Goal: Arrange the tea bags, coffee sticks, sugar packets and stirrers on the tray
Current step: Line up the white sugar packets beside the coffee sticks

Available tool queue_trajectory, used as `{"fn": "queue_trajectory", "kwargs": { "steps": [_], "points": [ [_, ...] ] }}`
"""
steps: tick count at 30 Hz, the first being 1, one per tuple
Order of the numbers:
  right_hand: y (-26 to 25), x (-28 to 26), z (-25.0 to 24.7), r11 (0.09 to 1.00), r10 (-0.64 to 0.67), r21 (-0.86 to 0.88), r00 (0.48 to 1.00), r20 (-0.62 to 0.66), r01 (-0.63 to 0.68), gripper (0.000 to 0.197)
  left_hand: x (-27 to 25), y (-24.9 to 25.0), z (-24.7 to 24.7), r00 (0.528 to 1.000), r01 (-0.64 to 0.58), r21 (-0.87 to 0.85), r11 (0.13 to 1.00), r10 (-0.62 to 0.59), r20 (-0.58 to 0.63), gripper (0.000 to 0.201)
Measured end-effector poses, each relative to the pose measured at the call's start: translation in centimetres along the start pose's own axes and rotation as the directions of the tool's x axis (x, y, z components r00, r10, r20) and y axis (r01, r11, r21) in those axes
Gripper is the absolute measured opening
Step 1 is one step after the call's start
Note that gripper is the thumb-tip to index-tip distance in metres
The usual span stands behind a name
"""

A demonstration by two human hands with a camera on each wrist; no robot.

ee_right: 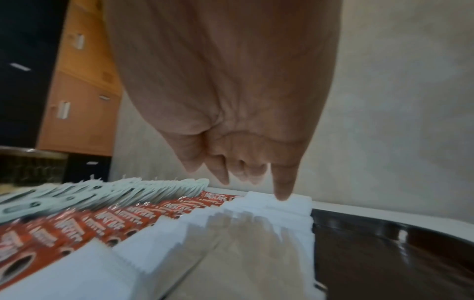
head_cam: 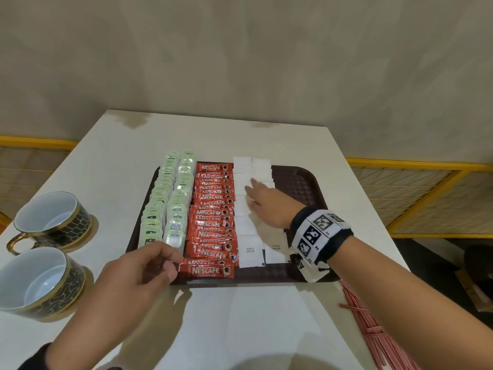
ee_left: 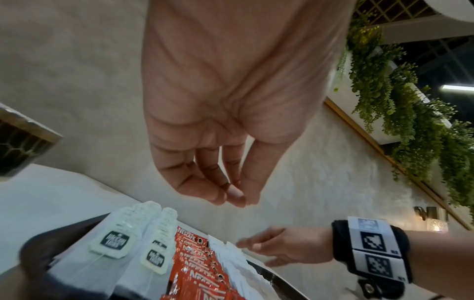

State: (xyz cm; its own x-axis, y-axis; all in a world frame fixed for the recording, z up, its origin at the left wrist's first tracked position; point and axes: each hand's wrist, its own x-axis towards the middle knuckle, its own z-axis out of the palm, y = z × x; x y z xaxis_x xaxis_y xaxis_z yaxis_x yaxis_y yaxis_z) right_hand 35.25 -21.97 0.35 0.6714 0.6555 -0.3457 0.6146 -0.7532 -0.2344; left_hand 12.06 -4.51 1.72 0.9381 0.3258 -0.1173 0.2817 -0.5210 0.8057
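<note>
With the right hand (head_cam: 266,202) spread flat, fingers straight, on the sugar packets (head_cam: 246,209) beside the Nescafe sticks (head_cam: 213,212), and the left hand (head_cam: 138,273) loosely curled, holding nothing, press lightly and nudge rows square.

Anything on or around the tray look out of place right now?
Mostly tidy. The nearest coffee stick sits shifted left of its column, by the left hand. The stirrers lie on the table, off the tray, whose right strip is bare. The right hand rests on the sugar packets.
</note>
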Motion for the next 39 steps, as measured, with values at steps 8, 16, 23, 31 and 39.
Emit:
{"fn": "queue_trajectory", "kwargs": {
  "steps": [8, 16, 23, 31, 39],
  "points": [
    [-1.5, 1.8, 1.1, 0.919, -0.109, -0.353, 0.975, 0.195, 0.174, 0.046, -1.0, -1.7, -0.3, 0.999, 0.032, -0.028, 0.999, -0.033, -0.019, 0.021],
    [-1.6, 0.3, 0.9, 0.941, -0.226, -0.238, 0.970, 0.085, 0.240, 0.041, -1.2, -2.7, 0.0, 1.000, 0.000, 0.079, 0.997, 0.001, -0.017, 0.023],
    [-4.9, -3.0, 3.8, 0.961, -0.265, -0.079, 0.964, 0.020, 0.265, 0.023, -1.3, -1.7, 3.9, 0.941, -0.255, 0.493, 0.832, 0.097, 0.324, 0.067],
    [-7.4, -2.0, 5.5, 0.947, -0.253, -0.203, 0.967, 0.007, 0.249, 0.019, -0.5, -2.4, 5.0, 0.902, -0.294, 0.672, 0.680, -0.035, 0.430, 0.132],
    [-7.0, -1.3, 4.5, 0.966, -0.211, -0.177, 0.970, -0.118, 0.189, 0.022, -0.5, -1.6, 4.1, 0.895, -0.328, 0.646, 0.689, 0.007, 0.446, 0.112]
  ]
}}
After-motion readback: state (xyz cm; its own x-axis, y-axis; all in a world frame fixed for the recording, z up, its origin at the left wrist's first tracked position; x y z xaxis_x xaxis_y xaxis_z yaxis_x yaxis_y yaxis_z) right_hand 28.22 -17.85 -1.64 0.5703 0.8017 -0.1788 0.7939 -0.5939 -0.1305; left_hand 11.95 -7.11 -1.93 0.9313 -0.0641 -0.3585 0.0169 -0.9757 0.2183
